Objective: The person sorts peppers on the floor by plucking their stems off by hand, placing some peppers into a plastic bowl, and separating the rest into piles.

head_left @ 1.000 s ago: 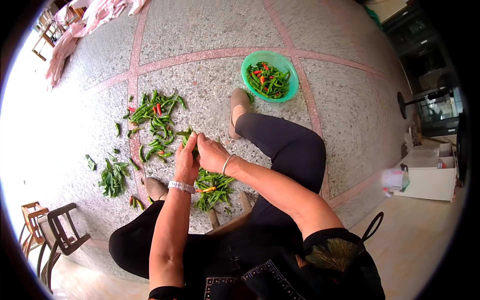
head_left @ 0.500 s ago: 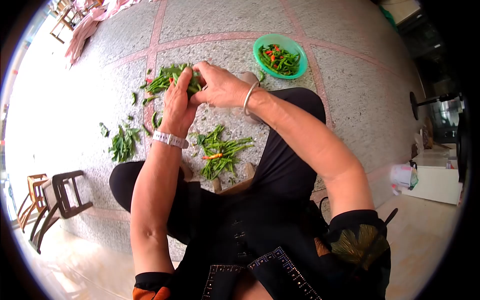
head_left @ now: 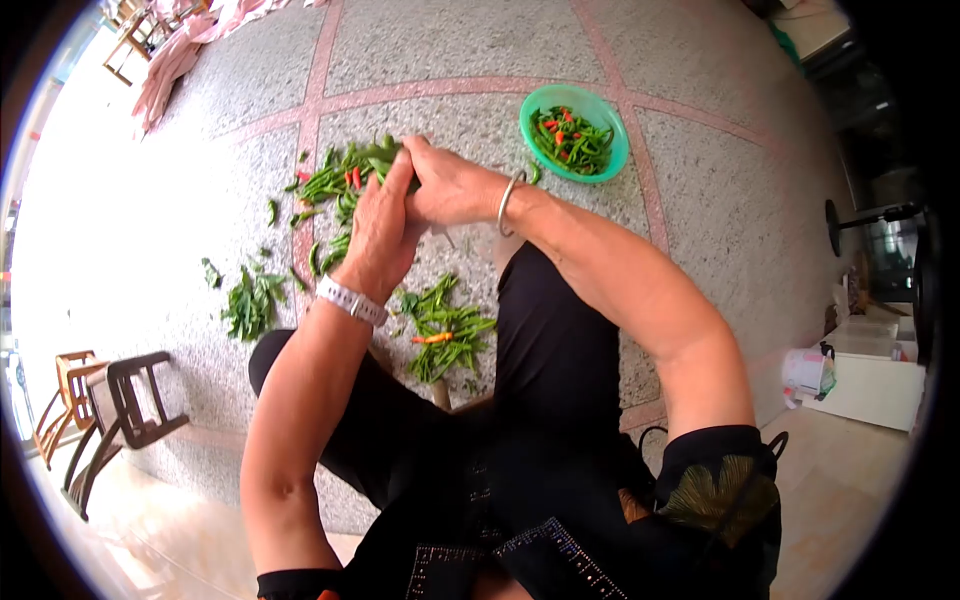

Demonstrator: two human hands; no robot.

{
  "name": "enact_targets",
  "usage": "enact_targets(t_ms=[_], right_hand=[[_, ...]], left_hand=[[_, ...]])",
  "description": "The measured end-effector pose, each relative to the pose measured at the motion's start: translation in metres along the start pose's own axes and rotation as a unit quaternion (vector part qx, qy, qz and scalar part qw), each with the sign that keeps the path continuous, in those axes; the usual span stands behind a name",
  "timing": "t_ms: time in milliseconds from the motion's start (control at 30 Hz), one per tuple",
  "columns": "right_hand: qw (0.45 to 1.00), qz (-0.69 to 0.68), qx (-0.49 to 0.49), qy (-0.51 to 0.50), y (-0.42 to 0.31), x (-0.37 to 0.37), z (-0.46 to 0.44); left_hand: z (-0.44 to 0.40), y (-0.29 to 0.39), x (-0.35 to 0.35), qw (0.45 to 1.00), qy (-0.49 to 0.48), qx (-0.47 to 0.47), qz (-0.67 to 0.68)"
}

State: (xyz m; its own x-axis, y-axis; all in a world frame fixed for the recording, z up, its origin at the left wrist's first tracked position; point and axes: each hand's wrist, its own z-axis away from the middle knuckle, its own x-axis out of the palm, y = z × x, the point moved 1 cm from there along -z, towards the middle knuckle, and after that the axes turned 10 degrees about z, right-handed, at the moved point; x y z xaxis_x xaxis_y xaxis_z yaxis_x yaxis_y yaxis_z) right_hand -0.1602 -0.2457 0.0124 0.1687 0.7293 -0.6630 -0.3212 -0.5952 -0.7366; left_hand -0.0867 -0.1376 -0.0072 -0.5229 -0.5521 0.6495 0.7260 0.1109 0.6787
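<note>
My left hand (head_left: 382, 228), with a pale watch strap at the wrist, meets my right hand (head_left: 450, 188), which wears a bangle. The fingers of both are closed together around a leafy chili sprig (head_left: 386, 155); most of it is hidden by the fingers. Just beyond and left of them spreads a pile of green chili peppers (head_left: 325, 183) with a few red ones. Nearer to my body lies a smaller heap of green chilies (head_left: 452, 335), an orange one on top. Torn green leaves (head_left: 252, 303) form a pile at the left.
A green plastic bowl (head_left: 622, 150) of green and red chilies stands beyond my right hand. Wooden chairs (head_left: 140, 400) are at the left, pink cloth (head_left: 165, 75) at the far left. A fan (head_left: 833, 225) and a white cabinet (head_left: 870, 385) stand at the right.
My hands have drawn closer together and shifted slightly right and toward me, uncovering more of the chili pile. My right knee has moved inward.
</note>
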Motion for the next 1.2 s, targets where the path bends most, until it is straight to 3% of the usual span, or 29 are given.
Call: enact_targets(t_ms=[67, 200, 267, 333, 367, 500, 667, 733, 767, 867, 900, 933, 1000, 1033, 1133, 1200], right_hand=[[0.999, 0.038, 0.012, 0.003, 0.014, -0.005, -0.001], [0.995, 0.084, 0.054, 0.014, 0.073, 0.009, -0.011], [0.998, -0.055, 0.009, 0.014, 0.105, 0.012, -0.006], [0.974, -0.203, 0.069, 0.066, 0.119, 0.007, 0.003], [0.945, -0.258, 0.202, 0.005, 0.119, -0.008, 0.016], [0.902, -0.284, 0.31, 0.102, 0.209, -0.02, 0.019], [0.88, -0.221, 0.386, 0.164, 0.299, -0.084, 0.005], [0.864, -0.184, 0.398, 0.248, 0.334, -0.094, -0.004], [0.857, -0.209, 0.35, 0.316, 0.349, -0.094, -0.007], [0.843, 0.162, 0.405, 0.317, 0.371, -0.095, -0.007], [0.845, 0.19, 0.4, 0.3, 0.361, -0.086, -0.004], [0.864, 0.205, 0.321, 0.329, 0.361, -0.07, -0.004], [0.91, 0.113, 0.298, 0.266, 0.374, -0.03, 0.001], [0.926, 0.138, 0.298, 0.188, 0.379, -0.015, 0.005], [0.911, 0.185, 0.357, 0.092, 0.355, -0.006, 0.004], [0.91, 0.207, 0.349, 0.09, 0.373, 0.0, -0.001]], left_hand=[[-0.001, -0.005, 0.014, 0.996, 0.035, -0.083, -0.006], [-0.025, -0.028, 0.015, 0.983, -0.019, -0.172, -0.056], [-0.033, -0.034, 0.017, 0.965, -0.04, -0.219, -0.14], [-0.04, -0.033, 0.015, 0.947, -0.096, -0.226, -0.207], [-0.042, -0.032, 0.016, 0.944, -0.091, -0.205, -0.242], [-0.05, -0.003, 0.027, 0.915, -0.123, -0.175, -0.342], [-0.054, 0.019, 0.014, 0.919, -0.071, -0.154, -0.355], [-0.055, 0.026, 0.011, 0.924, -0.051, -0.155, -0.346], [-0.056, 0.027, 0.007, 0.926, -0.043, -0.152, -0.343], [-0.055, 0.03, 0.005, 0.934, -0.035, -0.112, -0.338], [-0.056, 0.031, 0.004, 0.933, -0.038, -0.113, -0.339], [-0.057, 0.032, 0.003, 0.931, -0.042, -0.111, -0.345], [-0.056, 0.033, 0.003, 0.925, -0.052, -0.107, -0.36], [-0.054, 0.032, 0.003, 0.928, -0.048, -0.118, -0.351], [-0.052, 0.03, 0.003, 0.92, -0.053, -0.136, -0.365], [-0.052, 0.028, 0.002, 0.914, -0.051, -0.149, -0.374]])
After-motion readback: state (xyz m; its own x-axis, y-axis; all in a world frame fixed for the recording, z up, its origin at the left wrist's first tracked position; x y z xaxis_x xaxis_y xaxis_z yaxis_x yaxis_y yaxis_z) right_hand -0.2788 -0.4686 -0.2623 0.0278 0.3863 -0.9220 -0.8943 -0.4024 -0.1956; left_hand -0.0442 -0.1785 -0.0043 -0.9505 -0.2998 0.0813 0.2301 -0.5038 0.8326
